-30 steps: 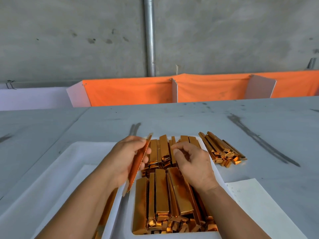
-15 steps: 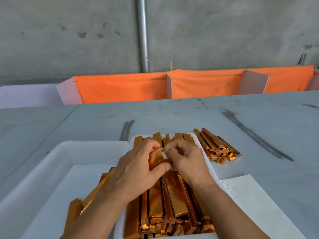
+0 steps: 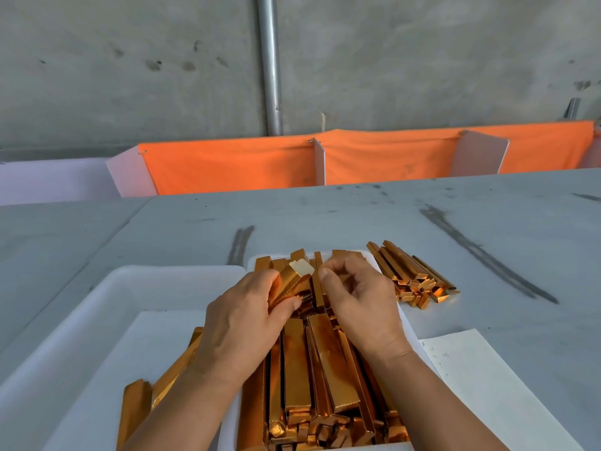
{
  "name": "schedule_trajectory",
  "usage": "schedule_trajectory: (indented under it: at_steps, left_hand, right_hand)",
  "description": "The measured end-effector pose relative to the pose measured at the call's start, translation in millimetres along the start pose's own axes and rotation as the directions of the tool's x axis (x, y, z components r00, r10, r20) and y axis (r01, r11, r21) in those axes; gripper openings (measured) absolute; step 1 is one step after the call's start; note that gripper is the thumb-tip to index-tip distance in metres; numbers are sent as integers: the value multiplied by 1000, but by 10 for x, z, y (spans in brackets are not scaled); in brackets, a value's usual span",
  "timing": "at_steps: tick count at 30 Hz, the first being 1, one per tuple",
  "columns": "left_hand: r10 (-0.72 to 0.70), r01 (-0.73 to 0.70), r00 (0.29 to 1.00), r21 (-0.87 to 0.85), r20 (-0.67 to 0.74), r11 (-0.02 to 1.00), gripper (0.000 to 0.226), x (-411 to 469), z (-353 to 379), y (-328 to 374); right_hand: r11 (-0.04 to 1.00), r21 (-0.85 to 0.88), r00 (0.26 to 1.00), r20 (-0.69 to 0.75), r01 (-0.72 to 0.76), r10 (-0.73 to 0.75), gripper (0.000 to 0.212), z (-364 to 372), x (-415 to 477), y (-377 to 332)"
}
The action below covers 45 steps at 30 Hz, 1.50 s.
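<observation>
Two hands (image 3: 240, 323), two white trays (image 3: 97, 307), one paper sheet (image 3: 481, 379), one loose heap of gold cartons (image 3: 413, 278)

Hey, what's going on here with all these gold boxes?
A person holds a long gold box over a white tray packed with more. The left hand grips it, its pale end flap sticking up; the right hand, fingers curled, sits beside that flap, contact unclear. More boxes lie piled on the table, and a few gold pieces sit in a second tray on the left.
</observation>
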<state>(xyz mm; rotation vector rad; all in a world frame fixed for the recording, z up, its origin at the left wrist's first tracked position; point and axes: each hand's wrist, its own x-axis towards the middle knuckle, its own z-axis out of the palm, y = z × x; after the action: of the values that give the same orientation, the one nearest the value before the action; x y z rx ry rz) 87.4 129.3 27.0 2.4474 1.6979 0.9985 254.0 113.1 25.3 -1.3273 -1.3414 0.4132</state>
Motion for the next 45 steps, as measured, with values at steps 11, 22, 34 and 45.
schedule_trajectory:
  at_steps: [11, 22, 34, 45]
  left_hand:
    - [38, -35, 998, 71, -46, 997, 45, 2, -9, 54]
    - [119, -114, 992, 119, -41, 986, 45, -29, -11, 128]
    - [143, -141, 989, 49, -45, 989, 45, -36, -18, 129]
    - [147, -144, 988, 61, -48, 988, 45, -44, 1, 109]
  right_hand:
    - [963, -221, 988, 48, 156, -149, 15, 31, -13, -2]
    - [999, 27, 969, 244, -39, 31, 27, 11, -7, -34]
    - [927, 287, 955, 238, -243, 176, 23, -34, 17, -77]
    - [967, 226, 983, 163, -119, 83, 29, -16, 13, -49]
